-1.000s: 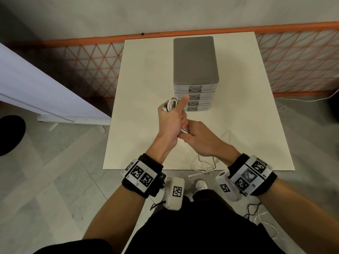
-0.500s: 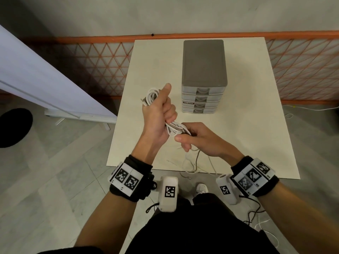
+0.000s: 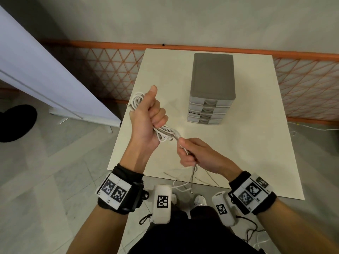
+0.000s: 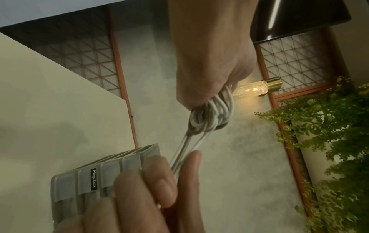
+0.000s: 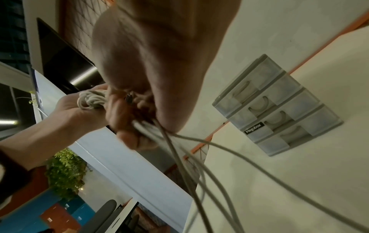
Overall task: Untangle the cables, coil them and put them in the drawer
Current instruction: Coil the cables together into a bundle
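Note:
My left hand (image 3: 146, 121) grips a coil of white cable (image 3: 136, 100) in its fist, thumb up, above the table's left edge. More loops (image 3: 165, 134) stick out under the fist, also seen in the left wrist view (image 4: 211, 113). Just below, my right hand (image 3: 190, 154) pinches the strands that leave the coil. The loose cable ends (image 3: 191, 180) hang past the table's front edge. The right wrist view shows these strands (image 5: 199, 165) trailing from my right hand's fingers (image 5: 127, 129). A grey four-drawer unit (image 3: 212, 88) stands at the back of the table, all drawers closed.
The cream table (image 3: 247, 153) holds only the drawer unit. A white panel on a stand (image 3: 45, 79) leans at the left. An orange lattice fence (image 3: 110, 70) runs behind the table. Another white cable (image 3: 311, 127) lies on the floor at the right.
My left hand has carried the coil left, away from the drawer unit's front. My right hand has drawn apart from it, lower along the strands, near the table's front edge.

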Action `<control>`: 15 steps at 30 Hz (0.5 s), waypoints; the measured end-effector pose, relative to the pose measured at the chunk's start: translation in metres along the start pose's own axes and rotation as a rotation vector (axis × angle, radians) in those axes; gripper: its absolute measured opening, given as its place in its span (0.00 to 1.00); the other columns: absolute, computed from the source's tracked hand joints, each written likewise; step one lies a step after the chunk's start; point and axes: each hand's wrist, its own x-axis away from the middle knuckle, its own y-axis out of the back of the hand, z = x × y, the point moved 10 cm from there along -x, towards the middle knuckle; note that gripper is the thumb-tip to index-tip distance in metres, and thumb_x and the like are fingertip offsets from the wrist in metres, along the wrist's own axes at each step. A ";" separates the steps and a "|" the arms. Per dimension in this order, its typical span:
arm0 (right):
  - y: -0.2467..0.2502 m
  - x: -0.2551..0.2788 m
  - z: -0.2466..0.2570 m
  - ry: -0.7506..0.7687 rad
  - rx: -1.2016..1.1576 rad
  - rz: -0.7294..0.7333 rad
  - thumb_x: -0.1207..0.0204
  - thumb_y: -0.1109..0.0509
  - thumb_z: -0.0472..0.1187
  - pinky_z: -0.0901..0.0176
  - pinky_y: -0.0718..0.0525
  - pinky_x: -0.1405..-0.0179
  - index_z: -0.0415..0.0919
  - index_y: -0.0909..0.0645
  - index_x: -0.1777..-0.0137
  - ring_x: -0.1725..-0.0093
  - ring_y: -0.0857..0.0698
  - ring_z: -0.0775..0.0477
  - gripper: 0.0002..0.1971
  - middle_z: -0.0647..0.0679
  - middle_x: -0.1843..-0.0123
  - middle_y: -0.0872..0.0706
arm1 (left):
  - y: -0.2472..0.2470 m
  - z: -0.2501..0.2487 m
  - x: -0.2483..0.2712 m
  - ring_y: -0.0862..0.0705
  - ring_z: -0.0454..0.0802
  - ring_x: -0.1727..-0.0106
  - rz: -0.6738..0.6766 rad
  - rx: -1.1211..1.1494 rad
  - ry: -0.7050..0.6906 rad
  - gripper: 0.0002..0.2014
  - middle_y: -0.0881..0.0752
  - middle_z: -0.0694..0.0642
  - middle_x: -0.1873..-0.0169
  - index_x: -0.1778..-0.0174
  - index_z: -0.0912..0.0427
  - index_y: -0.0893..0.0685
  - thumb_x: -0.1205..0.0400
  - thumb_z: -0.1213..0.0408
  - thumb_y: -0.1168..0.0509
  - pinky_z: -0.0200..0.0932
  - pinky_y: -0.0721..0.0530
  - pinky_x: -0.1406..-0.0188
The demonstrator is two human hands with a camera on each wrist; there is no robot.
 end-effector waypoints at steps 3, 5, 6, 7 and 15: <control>0.006 0.001 -0.004 -0.015 -0.054 -0.061 0.14 0.42 0.56 0.63 0.39 0.73 0.45 0.28 0.69 0.75 0.42 0.53 0.23 0.54 0.74 0.38 | -0.006 -0.005 0.000 0.46 0.39 0.85 0.018 -0.018 -0.023 0.25 0.43 0.45 0.83 0.73 0.51 0.41 0.13 0.61 0.36 0.34 0.44 0.88; 0.008 0.003 -0.004 -0.014 0.009 -0.060 0.13 0.43 0.56 0.64 0.39 0.73 0.44 0.27 0.68 0.74 0.41 0.52 0.24 0.53 0.74 0.37 | -0.007 -0.011 0.000 0.45 0.39 0.85 0.019 -0.016 -0.046 0.25 0.42 0.45 0.83 0.73 0.51 0.41 0.13 0.61 0.36 0.34 0.44 0.88; 0.009 0.006 -0.005 -0.015 0.061 -0.064 0.13 0.44 0.55 0.64 0.38 0.72 0.42 0.28 0.68 0.73 0.41 0.51 0.25 0.52 0.74 0.37 | -0.007 -0.015 -0.001 0.45 0.39 0.85 0.021 -0.021 -0.061 0.24 0.42 0.45 0.83 0.72 0.51 0.40 0.13 0.61 0.36 0.34 0.44 0.88; 0.013 0.009 -0.005 -0.016 0.115 -0.084 0.13 0.45 0.55 0.65 0.37 0.72 0.40 0.30 0.69 0.73 0.40 0.51 0.25 0.52 0.74 0.37 | -0.006 -0.018 -0.002 0.45 0.39 0.85 0.027 -0.034 -0.073 0.24 0.42 0.45 0.83 0.72 0.51 0.40 0.13 0.61 0.36 0.34 0.44 0.88; 0.042 0.022 0.014 0.006 0.509 -0.261 0.13 0.40 0.54 0.53 0.39 0.68 0.45 0.34 0.73 0.74 0.39 0.49 0.26 0.54 0.76 0.37 | 0.008 -0.018 0.000 0.46 0.42 0.82 -0.033 -0.309 -0.117 0.25 0.41 0.46 0.82 0.73 0.51 0.39 0.15 0.65 0.32 0.35 0.47 0.84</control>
